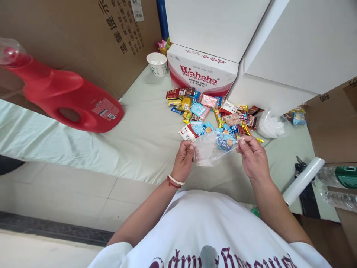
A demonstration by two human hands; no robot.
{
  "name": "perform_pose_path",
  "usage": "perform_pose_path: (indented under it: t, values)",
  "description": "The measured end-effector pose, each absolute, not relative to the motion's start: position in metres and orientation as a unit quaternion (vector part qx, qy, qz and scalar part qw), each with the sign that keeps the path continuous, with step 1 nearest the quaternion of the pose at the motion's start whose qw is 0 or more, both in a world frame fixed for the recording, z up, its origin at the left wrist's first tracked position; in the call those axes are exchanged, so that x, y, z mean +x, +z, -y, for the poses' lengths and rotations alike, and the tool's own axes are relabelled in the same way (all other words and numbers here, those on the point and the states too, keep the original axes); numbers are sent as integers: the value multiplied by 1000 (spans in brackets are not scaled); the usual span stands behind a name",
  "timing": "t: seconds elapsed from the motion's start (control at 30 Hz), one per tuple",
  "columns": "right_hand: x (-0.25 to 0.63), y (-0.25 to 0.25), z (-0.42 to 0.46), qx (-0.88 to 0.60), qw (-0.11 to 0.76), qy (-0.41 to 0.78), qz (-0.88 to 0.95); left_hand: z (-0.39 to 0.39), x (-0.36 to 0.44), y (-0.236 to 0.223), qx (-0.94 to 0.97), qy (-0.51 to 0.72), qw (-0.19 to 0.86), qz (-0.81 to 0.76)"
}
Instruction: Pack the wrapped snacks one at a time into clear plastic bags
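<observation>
Pinching opposite sides of a clear, thin plastic bag (205,150), your left hand (183,159) and right hand (254,155) each press thumb against fingers. You hold the bag stretched between them at the near edge of a scattered pile of small, colourful wrapped snacks (198,109) on a pale green cloth (145,119), with a white-and-red cardboard carton (202,72) just behind.

Floor (80,197): pale tiles with thin joints, lower left
Strip (52,227): dark, patterned, running beside the tiles
Cloth (139,111): pale green, creased, hanging over the front edge
Carton (75,37): brown, printed, upright at back left
White boxes (203,22): large, side by side
Light: even, soft
</observation>
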State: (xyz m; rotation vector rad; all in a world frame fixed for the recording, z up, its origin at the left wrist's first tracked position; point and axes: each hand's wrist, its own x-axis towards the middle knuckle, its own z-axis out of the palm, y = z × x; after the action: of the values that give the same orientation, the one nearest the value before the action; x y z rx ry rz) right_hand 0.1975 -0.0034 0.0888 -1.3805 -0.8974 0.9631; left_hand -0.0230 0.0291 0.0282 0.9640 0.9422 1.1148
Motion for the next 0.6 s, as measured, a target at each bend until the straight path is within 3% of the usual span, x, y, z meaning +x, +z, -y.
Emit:
perform_pose_path:
  t: [0.27, 0.6]
  values:
    - [160, 49, 30, -501, 509, 653, 254, -13, -18, 23, 500, 508, 497, -495]
    - [150, 35, 21, -574, 564, 528, 272, -18, -20, 0, 419, 515, 495, -561]
